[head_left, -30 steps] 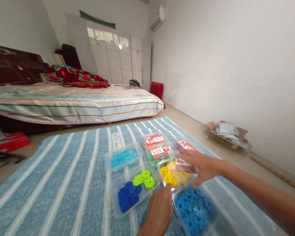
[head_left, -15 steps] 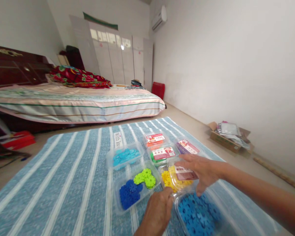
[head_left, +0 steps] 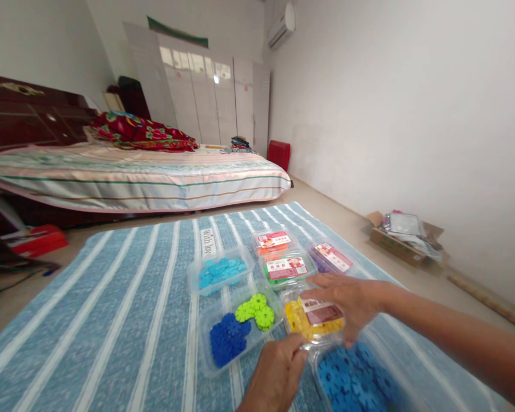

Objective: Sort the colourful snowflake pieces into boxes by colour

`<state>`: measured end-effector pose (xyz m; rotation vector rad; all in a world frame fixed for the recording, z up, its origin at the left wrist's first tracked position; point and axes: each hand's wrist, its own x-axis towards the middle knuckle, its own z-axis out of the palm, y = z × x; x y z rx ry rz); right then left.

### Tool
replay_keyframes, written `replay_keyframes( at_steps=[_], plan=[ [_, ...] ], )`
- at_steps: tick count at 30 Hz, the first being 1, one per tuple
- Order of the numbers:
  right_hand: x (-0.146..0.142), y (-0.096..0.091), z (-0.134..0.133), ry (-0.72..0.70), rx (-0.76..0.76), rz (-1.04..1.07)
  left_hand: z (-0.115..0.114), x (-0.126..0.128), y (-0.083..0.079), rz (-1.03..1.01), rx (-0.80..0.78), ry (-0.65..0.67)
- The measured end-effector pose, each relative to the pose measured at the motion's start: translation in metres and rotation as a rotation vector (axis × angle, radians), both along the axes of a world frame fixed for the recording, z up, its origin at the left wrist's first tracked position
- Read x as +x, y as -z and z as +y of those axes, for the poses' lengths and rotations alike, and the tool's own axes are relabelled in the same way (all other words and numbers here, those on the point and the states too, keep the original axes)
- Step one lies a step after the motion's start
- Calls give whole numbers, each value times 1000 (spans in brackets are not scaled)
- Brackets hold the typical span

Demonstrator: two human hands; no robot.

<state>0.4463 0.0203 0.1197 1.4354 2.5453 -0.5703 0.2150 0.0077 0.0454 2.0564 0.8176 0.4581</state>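
Note:
A clear plastic box of yellow snowflake-shaped pieces (head_left: 295, 317) sits at the middle right of the blue striped cloth. Its clear lid (head_left: 324, 312), with a red and white label, lies over the top; I cannot tell if it is snapped down. My left hand (head_left: 277, 372) has curled fingers pinching the box's near left corner. My right hand (head_left: 352, 300) spans the lid's right side, fingers at the far edge and thumb at the near right corner. Just below is a box of blue snowflake pieces (head_left: 356, 377), partly blurred.
Lidded boxes hold green (head_left: 285, 269), orange (head_left: 274, 243) and purple pieces (head_left: 332, 257). Open boxes of light blue (head_left: 221, 273) and of dark blue and lime pieces (head_left: 242, 329) stand left. Beyond are a bed (head_left: 154, 177) and a cardboard box (head_left: 405, 243).
The lid has shifted left over the yellow pieces and now covers the box, where before it sat off to the right. Both hands remain at the same box. The view has moved slightly.

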Motion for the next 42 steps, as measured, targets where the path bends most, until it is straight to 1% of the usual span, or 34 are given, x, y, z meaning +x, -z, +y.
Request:
replay_keyframes(
  at_steps=[3,6,9,11,15,19,22,25,29,37,42],
  plan=[
    [0,3,2,3,-7,6,-3,-2,2,-84,-120,-78],
    [0,6,5,10,-16,17,-8,-4,5,-152,-237,-219],
    [-1,10,6,18,-20,33,-12,-4,7,-216,-288,-358],
    [-1,12,6,17,-20,44,-12,-2,5,-236,-322,-401],
    [-2,14,5,-4,-11,37,-7,7,2,-187,-338,-451],
    [-5,16,2,-51,12,46,-6,15,7,-145,-291,-528],
    [-7,18,-1,-70,37,66,-7,18,14,-140,-290,-536],
    [-5,20,0,-47,68,64,-7,19,17,-127,-290,-531],
    [-1,20,4,-4,74,47,-5,21,15,-94,-263,-531],
    [1,20,7,-34,49,77,-1,22,9,-7,-211,-531],
    [-1,22,10,-49,22,80,2,24,10,42,-193,-548]
  ],
)
